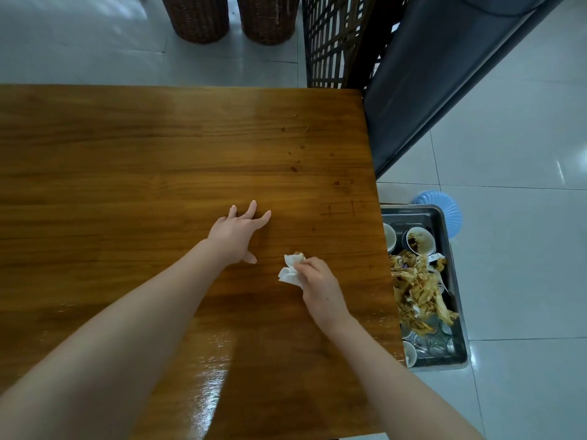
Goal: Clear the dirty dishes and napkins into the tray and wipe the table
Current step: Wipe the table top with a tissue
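Observation:
My right hand (pixel 317 282) grips a crumpled white napkin (pixel 290 270) with a brown stain and holds it against the wooden table (pixel 127 160) near the right side. My left hand (pixel 238 233) rests flat on the tabletop just left of it, fingers spread. Small dark stains (pixel 293 168) dot the wood beyond my hands, toward the far right corner. A metal tray (pixel 457 312) sits low beside the table's right edge. It holds soiled napkins (pixel 416 290), small bowls (pixel 420 240) with sauce residue and several glasses (pixel 435 342).
A blue plastic stool (pixel 444 211) stands behind the tray. A dark padded bench (pixel 428 90) and a lattice wooden chair (pixel 333 42) stand at the far right corner. Two wicker stools (pixel 235 17) sit across the table. Wet sheen (pixel 209 376) covers the near tabletop.

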{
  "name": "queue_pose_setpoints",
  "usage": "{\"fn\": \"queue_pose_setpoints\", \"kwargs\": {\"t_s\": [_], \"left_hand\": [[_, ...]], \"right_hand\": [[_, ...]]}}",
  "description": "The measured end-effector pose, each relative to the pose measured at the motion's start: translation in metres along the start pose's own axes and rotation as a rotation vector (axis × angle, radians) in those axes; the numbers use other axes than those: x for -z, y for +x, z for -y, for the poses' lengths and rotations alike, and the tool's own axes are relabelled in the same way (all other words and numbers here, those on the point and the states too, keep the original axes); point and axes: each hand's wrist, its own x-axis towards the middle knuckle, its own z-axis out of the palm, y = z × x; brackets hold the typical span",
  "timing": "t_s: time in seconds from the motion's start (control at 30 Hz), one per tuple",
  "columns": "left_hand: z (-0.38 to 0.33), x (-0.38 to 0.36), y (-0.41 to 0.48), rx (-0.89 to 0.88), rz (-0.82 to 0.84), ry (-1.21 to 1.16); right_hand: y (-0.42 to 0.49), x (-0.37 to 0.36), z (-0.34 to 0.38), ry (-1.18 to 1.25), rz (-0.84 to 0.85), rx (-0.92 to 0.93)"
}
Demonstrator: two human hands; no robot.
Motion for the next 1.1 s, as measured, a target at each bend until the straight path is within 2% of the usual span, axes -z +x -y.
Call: {"fn": "queue_pose_setpoints", "kwargs": {"t_s": [0.1,0.3,0.43,0.67,0.87,0.97,1.1], "left_hand": [[0.0,-0.002,0.001,0.0,-0.006,-0.016],[0.0,-0.007,0.005,0.014,-0.018,-0.023],[0.0,-0.007,0.005,0.017,-0.022,-0.031],[-0.001,-0.005,0.002,0.028,-0.021,-0.032],[-0.002,-0.003,0.001,0.035,-0.016,-0.033],[-0.003,0.0,0.0,0.038,-0.001,-0.033],[-0.003,0.001,-0.001,0.037,0.004,-0.034]], "right_hand": [[0.018,0.012,-0.012,0.01,-0.015,-0.003],[0.058,0.038,-0.038,0.067,-0.213,-0.204],[0.052,0.031,-0.032,0.022,-0.227,-0.228],[-0.012,-0.007,0.007,-0.03,0.019,0.051],[0.014,0.003,-0.006,-0.062,0.078,0.181],[0.039,0.008,-0.011,-0.062,0.013,0.114],[0.076,0.029,-0.032,-0.015,-0.09,-0.069]]}}
